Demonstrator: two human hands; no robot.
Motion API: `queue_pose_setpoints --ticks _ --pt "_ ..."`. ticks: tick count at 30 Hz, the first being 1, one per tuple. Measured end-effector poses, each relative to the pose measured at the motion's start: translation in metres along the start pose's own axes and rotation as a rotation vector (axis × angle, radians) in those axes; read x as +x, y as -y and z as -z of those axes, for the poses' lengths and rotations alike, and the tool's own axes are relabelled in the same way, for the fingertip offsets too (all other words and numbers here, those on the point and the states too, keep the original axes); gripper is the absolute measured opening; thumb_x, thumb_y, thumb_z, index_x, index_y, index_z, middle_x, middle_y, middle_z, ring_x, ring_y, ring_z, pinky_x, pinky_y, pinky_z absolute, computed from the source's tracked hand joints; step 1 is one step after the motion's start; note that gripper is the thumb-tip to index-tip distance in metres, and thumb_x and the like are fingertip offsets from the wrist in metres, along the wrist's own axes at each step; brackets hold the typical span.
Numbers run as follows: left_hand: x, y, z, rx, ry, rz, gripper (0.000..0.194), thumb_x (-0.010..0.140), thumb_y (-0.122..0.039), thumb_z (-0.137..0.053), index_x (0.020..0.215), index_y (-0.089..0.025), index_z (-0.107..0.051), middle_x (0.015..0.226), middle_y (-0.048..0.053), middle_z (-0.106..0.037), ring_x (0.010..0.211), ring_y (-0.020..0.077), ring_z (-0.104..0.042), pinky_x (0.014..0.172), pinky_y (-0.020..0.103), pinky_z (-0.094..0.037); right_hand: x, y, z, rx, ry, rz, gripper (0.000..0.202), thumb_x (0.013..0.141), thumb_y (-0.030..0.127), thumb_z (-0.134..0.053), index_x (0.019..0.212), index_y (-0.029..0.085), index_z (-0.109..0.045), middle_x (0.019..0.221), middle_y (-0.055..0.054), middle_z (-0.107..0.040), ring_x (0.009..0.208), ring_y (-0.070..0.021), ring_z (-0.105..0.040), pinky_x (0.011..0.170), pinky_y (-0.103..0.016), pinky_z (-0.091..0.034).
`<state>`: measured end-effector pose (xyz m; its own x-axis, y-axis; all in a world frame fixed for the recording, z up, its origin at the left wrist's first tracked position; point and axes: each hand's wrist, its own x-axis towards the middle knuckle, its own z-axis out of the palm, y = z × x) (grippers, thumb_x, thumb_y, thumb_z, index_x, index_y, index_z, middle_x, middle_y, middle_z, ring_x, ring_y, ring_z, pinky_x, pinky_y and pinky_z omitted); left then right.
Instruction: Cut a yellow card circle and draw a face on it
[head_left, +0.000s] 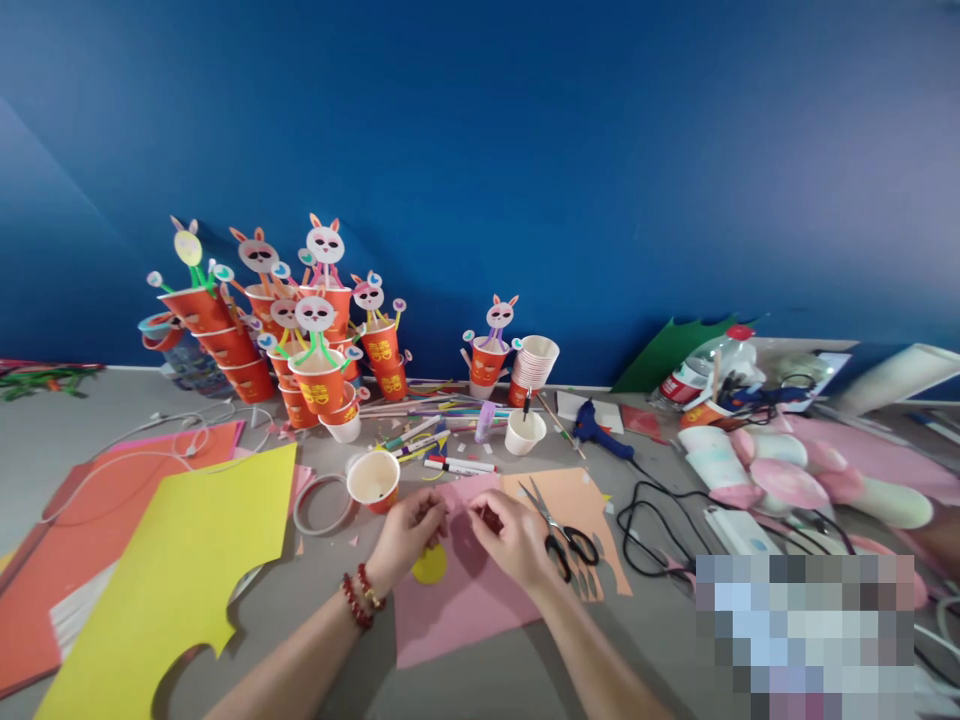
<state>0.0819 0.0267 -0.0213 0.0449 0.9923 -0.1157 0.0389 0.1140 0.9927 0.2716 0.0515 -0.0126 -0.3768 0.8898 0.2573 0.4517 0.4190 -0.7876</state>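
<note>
- Left hand (411, 532): thumb and fingertips together over pink paper sheet (465, 620); can't tell if anything's pinched.
- Right hand (514, 540): fingers curled toward thumb, just beside left; can't tell if it holds anything.
- Yellow paper disc (430, 567): just nearside of left fingers, over pink sheet.
- Black-handled scissors (580, 545): right of right hand, blades spread, on light-orange paper (595, 502).

Head-worn view, forward and down across the table (319, 565)
</note>
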Motion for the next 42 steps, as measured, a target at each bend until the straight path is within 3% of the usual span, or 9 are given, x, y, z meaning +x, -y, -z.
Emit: queue_pose_setpoints --ticks 4,7,10,16,24,29,33,38,42 --pt "0.001 0.0 0.001 -0.035 -0.027 0.018 0.038 0.084 -0.054 -0.061 0.073 -0.019 -0.054 0.056 -0.004 -0.057 0.041 0.0073 -0.043 0.04 0.017 -0.029 -0.002 0.001 -0.002 -0.377 0.1 0.172 0.017 0.091 0.013 -0.05 0.088 0.021 -0.065 0.083 -0.006 -0.069 0.079 -0.0211 -0.063 0.068 -0.028 -0.043" --pt "0.0 0.0 0.002 -0.047 -0.04 0.01 0.039 0.083 -0.055 -0.064 0.073 -0.018 -0.055 0.056 -0.004 -0.056 0.043 0.007 -0.044 0.04 0.016 -0.03 -0.004 0.003 -0.004 -0.509 0.222 0.18 0.018 0.088 0.009 -0.053 0.089 0.02 -0.067 0.091 -0.007 -0.07 0.087 -0.022 -0.064 0.071 -0.028 -0.043" --pt "-0.001 0.001 0.001 -0.062 -0.048 0.005 0.039 0.083 -0.056 -0.064 0.076 -0.018 -0.056 0.057 -0.004 -0.058 0.043 0.0072 -0.045 0.04 0.017 -0.031 -0.004 0.007 -0.004 -0.543 0.252 0.145 0.016 0.084 0.009 -0.056 0.086 0.02 -0.067 0.089 -0.006 -0.071 0.084 -0.0206 -0.065 0.069 -0.026 -0.042" --pt "-0.001 0.002 0.0 -0.096 -0.045 0.004 0.042 0.08 -0.058 -0.066 0.072 -0.018 -0.054 0.055 -0.004 -0.057 0.04 0.0063 -0.043 0.039 0.016 -0.03 -0.002 0.008 0.004 -0.413 0.052 0.086 0.021 0.086 0.011 -0.051 0.088 0.021 -0.068 0.079 -0.004 -0.071 0.066 -0.0179 -0.063 0.062 -0.026 -0.041" --pt "0.0 0.009 -0.001 -0.127 -0.037 -0.002 0.042 0.078 -0.058 -0.067 0.071 -0.019 -0.053 0.054 -0.004 -0.057 0.038 0.0064 -0.042 0.037 0.016 -0.029 0.008 -0.002 0.016 -0.085 -0.123 -0.022 0.018 0.091 0.026 -0.052 0.098 0.021 -0.068 0.082 -0.005 -0.074 0.067 -0.0189 -0.067 0.062 -0.027 -0.051" --pt "0.002 0.011 -0.003 -0.133 -0.039 0.0 0.04 0.075 -0.056 -0.069 0.071 -0.019 -0.054 0.05 -0.005 -0.055 0.037 0.0068 -0.043 0.037 0.016 -0.03 0.045 -0.007 0.02 -0.047 -0.224 -0.099 0.043 0.088 0.036 -0.057 0.129 0.02 -0.056 0.116 -0.011 -0.071 0.066 -0.0173 -0.067 0.062 -0.03 -0.054" --pt "0.001 0.008 -0.004 -0.13 -0.053 -0.006 0.04 0.074 -0.056 -0.069 0.069 -0.019 -0.054 0.048 -0.006 -0.053 0.036 0.0067 -0.042 0.037 0.016 -0.028 0.086 -0.01 0.013 -0.078 -0.327 -0.126 0.053 0.088 0.031 -0.057 0.139 0.018 -0.048 0.101 -0.01 -0.072 0.063 -0.019 -0.066 0.059 -0.03 -0.051" --pt "0.001 0.006 -0.004 -0.117 -0.057 -0.041 0.046 0.072 -0.062 -0.068 0.069 -0.019 -0.053 0.05 -0.003 -0.056 0.036 0.0075 -0.042 0.037 0.018 -0.029 0.118 -0.007 0.003 -0.075 -0.404 -0.129 0.031 0.086 0.023 -0.061 0.117 0.024 -0.063 0.084 -0.005 -0.07 0.063 -0.0196 -0.064 0.056 -0.028 -0.045" --pt "0.002 0.008 -0.004 -0.107 -0.065 -0.084 0.05 0.075 -0.067 -0.065 0.069 -0.02 -0.053 0.051 -0.003 -0.054 0.037 0.0084 -0.04 0.038 0.019 -0.029 0.118 0.004 0.01 -0.037 -0.399 -0.103 0.014 0.082 0.028 -0.066 0.095 0.022 -0.068 0.078 -0.005 -0.067 0.077 -0.0235 -0.064 0.066 -0.029 -0.046"
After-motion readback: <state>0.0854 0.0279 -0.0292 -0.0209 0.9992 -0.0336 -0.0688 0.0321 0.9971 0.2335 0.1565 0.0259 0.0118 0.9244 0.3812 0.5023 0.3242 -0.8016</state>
